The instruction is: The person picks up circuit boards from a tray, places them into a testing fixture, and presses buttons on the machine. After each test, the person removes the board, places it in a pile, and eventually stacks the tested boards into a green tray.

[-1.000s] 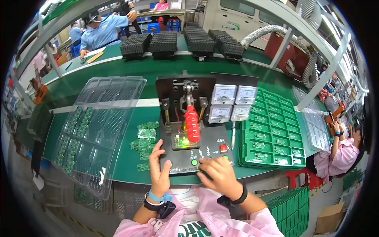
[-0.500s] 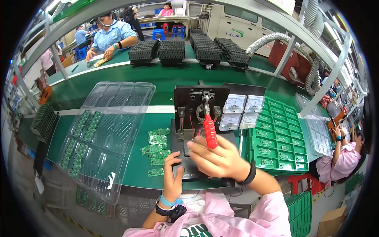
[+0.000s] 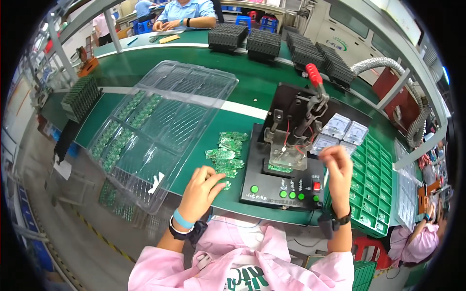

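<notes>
My left hand (image 3: 201,190) rests palm down on the green bench top, its fingertips at a small green circuit board (image 3: 224,184) on the edge of a loose pile of such boards (image 3: 225,153). My right hand (image 3: 338,167) hovers, fingers curled, over the right edge of a black test fixture (image 3: 272,186), and I see nothing in it. The fixture's clamp lever with a red handle (image 3: 313,75) stands raised. A small green board (image 3: 280,168) lies in the fixture's nest under a clear plate.
A large clear blister tray (image 3: 194,92) with rows of green boards lies to the left. A green compartment tray (image 3: 383,179) sits to the right, behind two analog meters (image 3: 347,130). Black tray stacks (image 3: 264,43) line the far side, where another person (image 3: 184,12) sits.
My right hand has let go of the red handle and moved to the fixture's right side. The lever has swung up from its lowered position. My left hand has stayed by the pile.
</notes>
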The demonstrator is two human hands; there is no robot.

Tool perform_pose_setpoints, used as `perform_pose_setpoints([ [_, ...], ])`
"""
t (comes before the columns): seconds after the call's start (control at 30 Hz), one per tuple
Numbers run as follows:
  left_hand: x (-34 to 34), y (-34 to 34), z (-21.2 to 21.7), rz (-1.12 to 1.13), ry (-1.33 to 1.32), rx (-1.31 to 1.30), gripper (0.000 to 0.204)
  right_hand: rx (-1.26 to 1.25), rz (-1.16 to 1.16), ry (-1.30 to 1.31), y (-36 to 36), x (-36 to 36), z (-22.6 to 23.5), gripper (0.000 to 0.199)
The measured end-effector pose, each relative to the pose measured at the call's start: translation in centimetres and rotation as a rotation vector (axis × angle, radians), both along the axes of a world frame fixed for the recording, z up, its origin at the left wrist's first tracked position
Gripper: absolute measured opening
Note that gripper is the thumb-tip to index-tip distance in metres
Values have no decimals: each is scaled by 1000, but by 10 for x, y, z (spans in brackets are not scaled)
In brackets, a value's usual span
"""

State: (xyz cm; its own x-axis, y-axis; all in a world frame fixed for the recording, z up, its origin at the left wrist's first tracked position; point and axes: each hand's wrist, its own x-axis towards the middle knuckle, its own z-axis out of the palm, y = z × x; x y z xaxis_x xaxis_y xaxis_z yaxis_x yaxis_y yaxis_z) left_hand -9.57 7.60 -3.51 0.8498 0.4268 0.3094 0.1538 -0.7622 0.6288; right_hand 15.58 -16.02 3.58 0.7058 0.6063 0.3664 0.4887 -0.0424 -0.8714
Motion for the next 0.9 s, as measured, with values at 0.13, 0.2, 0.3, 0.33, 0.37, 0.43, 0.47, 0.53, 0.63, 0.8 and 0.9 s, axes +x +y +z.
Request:
perform_pose_setpoints([
  [0.13,-2,9,1,-60,30,139,27,-207,164,169,17,-20,-17,14],
  [0.2,-5,7,-1,-78,0,146,26,-246,199,119,25,-28,-16,14],
  [0.3,-11,8,-2,-118,-66,164,23,-517,133,125,38,-36,3,22],
  [0.33,-13,10,-2,-125,-51,188,22,-519,129,123,39,-36,2,22],
  [0.37,-15,10,-1,-132,-37,211,21,-507,120,121,40,-35,-3,25],
  [0.43,-11,7,3,-142,-27,231,20,-482,100,119,41,-33,-8,30],
  [0.47,-7,6,5,-112,-62,217,20,-484,94,117,40,-32,-9,30],
  [0.53,2,4,15,-50,-128,188,21,-469,76,167,40,-33,-8,30],
  [0.63,26,-10,36,-78,-301,186,23,-477,62,192,45,-38,-3,28],
  [0.8,55,-37,58,-211,-424,152,30,-438,56,239,47,-35,2,21],
  [0.9,59,-41,52,-340,-371,252,33,-411,73,243,38,-28,-2,20],
])
